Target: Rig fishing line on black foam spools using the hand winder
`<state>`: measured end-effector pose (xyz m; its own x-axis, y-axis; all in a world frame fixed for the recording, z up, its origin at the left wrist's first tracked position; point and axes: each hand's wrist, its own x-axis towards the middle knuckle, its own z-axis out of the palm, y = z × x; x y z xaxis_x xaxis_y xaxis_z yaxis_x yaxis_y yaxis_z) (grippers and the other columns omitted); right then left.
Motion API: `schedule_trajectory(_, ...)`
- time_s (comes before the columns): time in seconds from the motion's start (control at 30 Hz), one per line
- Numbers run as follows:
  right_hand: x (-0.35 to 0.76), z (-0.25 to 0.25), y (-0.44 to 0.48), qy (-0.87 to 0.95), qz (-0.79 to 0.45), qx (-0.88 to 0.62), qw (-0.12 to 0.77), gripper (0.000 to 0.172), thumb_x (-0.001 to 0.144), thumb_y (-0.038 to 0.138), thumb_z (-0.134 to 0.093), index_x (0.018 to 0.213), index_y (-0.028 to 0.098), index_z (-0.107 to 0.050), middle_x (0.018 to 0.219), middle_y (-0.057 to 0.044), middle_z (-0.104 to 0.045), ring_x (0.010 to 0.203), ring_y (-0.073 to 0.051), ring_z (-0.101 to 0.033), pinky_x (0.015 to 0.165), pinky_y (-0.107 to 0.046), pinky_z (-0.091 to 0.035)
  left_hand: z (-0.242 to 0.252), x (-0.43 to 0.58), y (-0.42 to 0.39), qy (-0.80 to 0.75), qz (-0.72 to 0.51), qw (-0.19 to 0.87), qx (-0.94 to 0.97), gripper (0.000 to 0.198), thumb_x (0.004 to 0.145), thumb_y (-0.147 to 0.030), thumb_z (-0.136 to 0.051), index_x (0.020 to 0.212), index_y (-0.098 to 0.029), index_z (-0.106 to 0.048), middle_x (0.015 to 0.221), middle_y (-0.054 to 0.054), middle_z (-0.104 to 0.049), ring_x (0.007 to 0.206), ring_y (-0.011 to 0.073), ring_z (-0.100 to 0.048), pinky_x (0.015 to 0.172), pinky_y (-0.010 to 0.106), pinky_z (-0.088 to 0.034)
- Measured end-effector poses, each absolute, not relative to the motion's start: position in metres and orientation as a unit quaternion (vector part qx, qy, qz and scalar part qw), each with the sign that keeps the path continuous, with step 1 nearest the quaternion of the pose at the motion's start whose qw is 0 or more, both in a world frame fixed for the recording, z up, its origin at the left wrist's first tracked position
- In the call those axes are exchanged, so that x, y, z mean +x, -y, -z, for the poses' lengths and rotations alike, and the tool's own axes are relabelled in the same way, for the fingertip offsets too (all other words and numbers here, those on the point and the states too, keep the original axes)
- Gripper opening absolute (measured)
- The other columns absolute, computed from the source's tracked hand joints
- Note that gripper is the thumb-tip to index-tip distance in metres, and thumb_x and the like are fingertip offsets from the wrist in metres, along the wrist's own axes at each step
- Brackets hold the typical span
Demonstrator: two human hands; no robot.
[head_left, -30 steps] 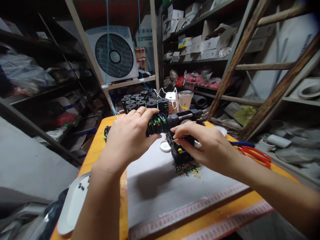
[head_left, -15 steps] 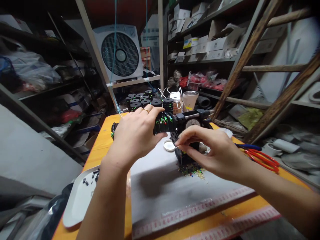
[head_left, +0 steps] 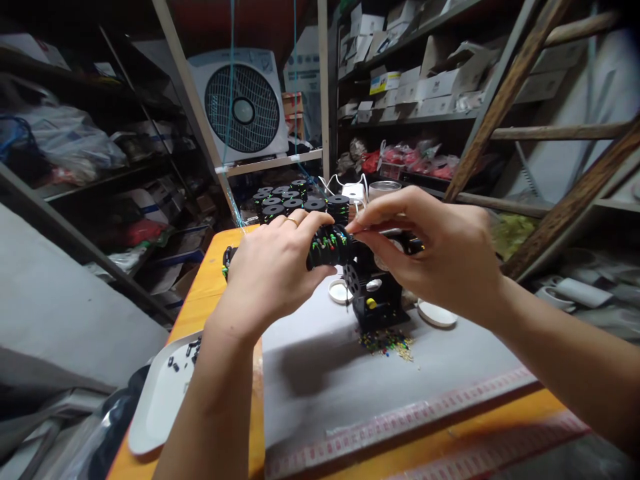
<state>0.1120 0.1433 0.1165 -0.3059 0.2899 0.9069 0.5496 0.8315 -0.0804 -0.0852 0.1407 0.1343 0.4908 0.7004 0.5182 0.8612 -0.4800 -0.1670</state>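
Note:
My left hand is wrapped round a black spool studded with small green, yellow and red bits, which sits on a horizontal shaft. A black stand on the grey mat carries that shaft. My right hand is raised to the spool's right end, thumb and forefinger pinched at its edge; what they hold is too small to make out. A heap of tiny coloured beads lies at the foot of the stand.
Several black spools stand at the orange table's far edge. White lids lie beside the stand. A white tray with small black parts hangs off the left edge. A fan, shelves of boxes and a wooden ladder surround the table.
My right hand rose from the bead heap by the stand's base up to the right end of the spool. My left hand stayed on the spool.

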Motion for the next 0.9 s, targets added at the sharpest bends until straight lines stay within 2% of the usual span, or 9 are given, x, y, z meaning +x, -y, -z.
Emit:
schedule_trajectory(0.4,0.1071,-0.1158,-0.1506,0.813,0.109,-0.268,0.506,0.016,0.081,0.005,-0.062,0.095,0.013,-0.061,0.088,0.000,-0.071,0.076,-0.011,-0.070,0.071,-0.020,-0.054,-0.1344,-0.0844,-0.1416,0.466,0.192,0.215,-0.837,0.047,0.082,-0.041,-0.064,0.125,-0.028,-0.051,0.117,0.000,-0.066,0.102,0.0260,-0.064,0.071,0.037,-0.048)
schedule_trajectory(0.57,0.1074,-0.1116,-0.1522,0.807,0.179,-0.276,0.490,0.017,0.079,0.006,-0.065,0.090,0.018,-0.059,0.085,0.003,-0.070,0.071,-0.010,-0.068,0.064,-0.020,-0.051,-0.1316,-0.0857,-0.1420,0.466,0.189,0.238,-0.831,0.062,0.078,-0.043,-0.070,0.131,-0.022,-0.046,0.117,0.004,-0.067,0.102,0.0277,-0.064,0.072,0.037,-0.048)
schedule_trajectory(0.73,0.1075,-0.1114,-0.1530,0.809,0.231,-0.263,0.473,0.014,0.081,0.007,-0.061,0.089,0.019,-0.059,0.080,0.004,-0.070,0.069,-0.009,-0.066,0.061,-0.020,-0.049,-0.1301,-0.0858,-0.1426,0.454,0.190,0.255,-0.833,0.051,0.080,-0.041,-0.067,0.125,-0.024,-0.051,0.117,0.001,-0.066,0.102,0.0262,-0.064,0.069,0.037,-0.048)
schedule_trajectory(0.9,0.1082,-0.1103,-0.1539,0.811,0.261,-0.252,0.460,0.013,0.085,0.007,-0.057,0.088,0.020,-0.059,0.076,0.003,-0.068,0.067,-0.010,-0.065,0.059,-0.022,-0.049,-0.1309,-0.0856,-0.1426,0.459,0.189,0.247,-0.832,0.048,0.080,-0.040,-0.066,0.124,-0.027,-0.052,0.116,0.000,-0.067,0.102,0.0260,-0.064,0.070,0.037,-0.049)
